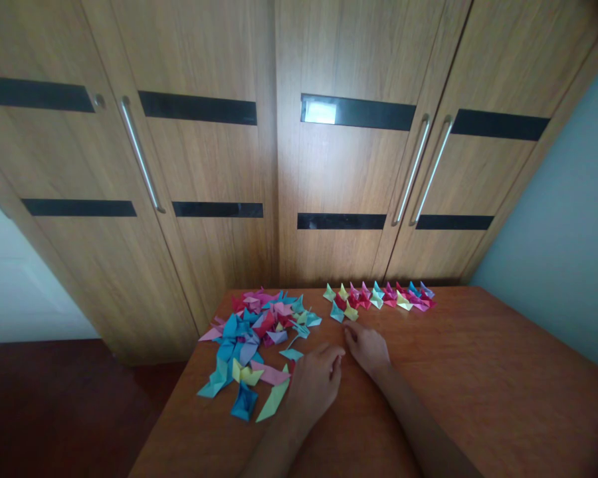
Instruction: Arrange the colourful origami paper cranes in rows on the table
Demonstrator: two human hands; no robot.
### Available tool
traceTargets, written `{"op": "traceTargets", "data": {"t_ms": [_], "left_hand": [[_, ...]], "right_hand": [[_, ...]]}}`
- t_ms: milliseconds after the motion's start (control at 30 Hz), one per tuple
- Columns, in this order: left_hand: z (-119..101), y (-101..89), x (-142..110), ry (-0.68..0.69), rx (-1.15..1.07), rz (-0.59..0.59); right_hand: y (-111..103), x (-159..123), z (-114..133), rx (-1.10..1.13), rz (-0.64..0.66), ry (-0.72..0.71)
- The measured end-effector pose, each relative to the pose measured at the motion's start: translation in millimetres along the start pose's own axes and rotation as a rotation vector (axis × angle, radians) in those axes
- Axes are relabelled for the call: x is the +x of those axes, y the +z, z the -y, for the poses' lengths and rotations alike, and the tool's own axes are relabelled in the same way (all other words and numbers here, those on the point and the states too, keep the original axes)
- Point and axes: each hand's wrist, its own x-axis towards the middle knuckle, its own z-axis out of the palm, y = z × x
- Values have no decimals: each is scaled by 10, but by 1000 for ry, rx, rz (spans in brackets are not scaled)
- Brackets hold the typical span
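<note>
Wardrobe (219, 159), 12 o'clock, behind table (478, 372): doors shut, contents hidden. Tabletop bears folded paper pcs. in 2 lots. Heap (249, 345), approx. 10 o'clock on table: mixed pink, blue, purple, yellow & green pcs., overlapping; blue pc. (244, 401) & long green pc. (274, 397) at its near edge. Rows (363, 297), approx. 12 to 1 o'clock: multicol. pcs. stood close tog., pts. up, nr. table's far edge.

L hand (315, 382): just beside heap, at its 4 o'clock; back of hand up, fingers curled in, forearm from 7 o'clock. R hand (367, 346): at L hand's 1 o'clock, apart from it; fingers bent, tips nr. yellow pc. (351, 311) at rows' near L end; forearm from 5 o'clock. Grip of either: cannot tell, fingertips partly hidden.
</note>
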Motion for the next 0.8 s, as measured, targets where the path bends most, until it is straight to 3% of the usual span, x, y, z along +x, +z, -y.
{"op": "traceTargets", "data": {"t_ms": [133,267,400,567,667,800], "left_hand": [[11,-102,6,4,27,-33],[115,-318,-84,-28,23,-111],[380,-649,-360,-103,88,-145],[731,-1020,-858,-248,245,-193],[786,-1067,-1090,-339,294,-184],[662,-961,-1223,-438,345,-156]], "right_hand": [[6,-90,-103,30,-8,18],[31,-189,-309,69,-32,42],[51,-223,-457,148,-54,45],[53,-207,-445,157,-41,49],[39,-210,-416,153,-31,56],[20,-221,-406,147,-25,53]]}}
